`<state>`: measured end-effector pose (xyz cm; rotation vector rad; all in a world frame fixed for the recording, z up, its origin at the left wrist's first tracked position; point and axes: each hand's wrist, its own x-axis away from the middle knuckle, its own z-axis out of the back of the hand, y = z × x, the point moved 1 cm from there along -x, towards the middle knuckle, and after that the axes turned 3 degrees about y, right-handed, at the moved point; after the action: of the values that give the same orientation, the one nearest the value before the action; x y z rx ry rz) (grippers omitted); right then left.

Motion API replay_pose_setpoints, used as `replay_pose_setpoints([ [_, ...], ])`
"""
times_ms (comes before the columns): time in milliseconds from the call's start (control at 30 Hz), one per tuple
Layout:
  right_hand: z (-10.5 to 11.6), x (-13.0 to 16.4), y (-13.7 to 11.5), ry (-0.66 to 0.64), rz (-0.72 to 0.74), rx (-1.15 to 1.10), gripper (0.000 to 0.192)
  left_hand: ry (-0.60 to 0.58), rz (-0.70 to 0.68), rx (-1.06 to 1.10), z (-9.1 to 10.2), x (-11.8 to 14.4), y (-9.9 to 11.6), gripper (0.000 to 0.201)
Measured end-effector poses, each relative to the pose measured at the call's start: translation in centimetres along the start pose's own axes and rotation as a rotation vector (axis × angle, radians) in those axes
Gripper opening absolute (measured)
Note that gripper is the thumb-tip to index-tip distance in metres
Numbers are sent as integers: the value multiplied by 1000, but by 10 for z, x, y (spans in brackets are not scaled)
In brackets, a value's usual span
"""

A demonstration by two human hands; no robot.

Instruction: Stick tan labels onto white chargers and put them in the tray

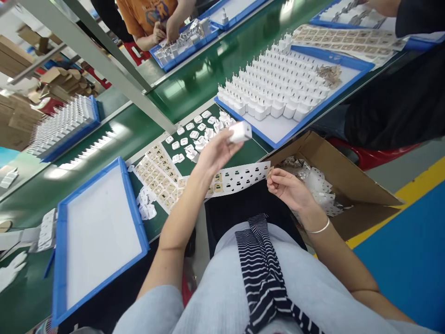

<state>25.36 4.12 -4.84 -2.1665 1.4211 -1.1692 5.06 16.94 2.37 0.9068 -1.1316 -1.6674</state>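
Note:
My left hand (216, 153) is raised over the table edge and holds a small white charger plug (239, 131) between its fingertips. My right hand (288, 188) rests lower, its fingers pinched at the right end of a white label sheet (243, 178) that lies across my lap edge. Whether it holds a peeled label I cannot tell. Several loose white plugs (194, 135) lie on the green table just beyond my left hand. A sheet of brownish labels (158, 178) lies to their left.
An empty blue-rimmed tray (62, 260) sits at my left. A blue tray (347, 60) of upright white plugs stands at the far right. An open cardboard box (351, 176) with clear wrappers is by my right. Other people's hands work at trays (184, 51) across the green belt.

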Motion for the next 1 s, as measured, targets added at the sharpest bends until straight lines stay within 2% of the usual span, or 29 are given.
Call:
replay_pose_setpoints([
  [67,-14,3,0,-89,5,4,25,-34,141,164,-3,45,-4,39],
  [133,-33,6,1,-211,7,16,26,4,234,253,-11,84,-14,37],
  [233,-61,11,5,-356,-16,30,28,90,255,295,-22,126,-26,43],
  [367,-80,17,13,-381,-68,90,20,197,227,394,-15,160,-25,50],
  [467,-86,23,13,-403,-129,176,19,166,247,450,-4,179,-17,50],
  [533,-91,29,9,-416,-168,233,20,150,208,466,-1,189,-10,46],
  [700,-107,42,-5,-330,-145,346,23,259,-74,378,-4,204,2,38],
  [833,-120,50,-11,-336,-146,382,26,279,-274,323,-9,204,6,41],
  [1000,-130,56,-15,-348,-133,423,24,311,-381,249,-9,204,6,46],
])
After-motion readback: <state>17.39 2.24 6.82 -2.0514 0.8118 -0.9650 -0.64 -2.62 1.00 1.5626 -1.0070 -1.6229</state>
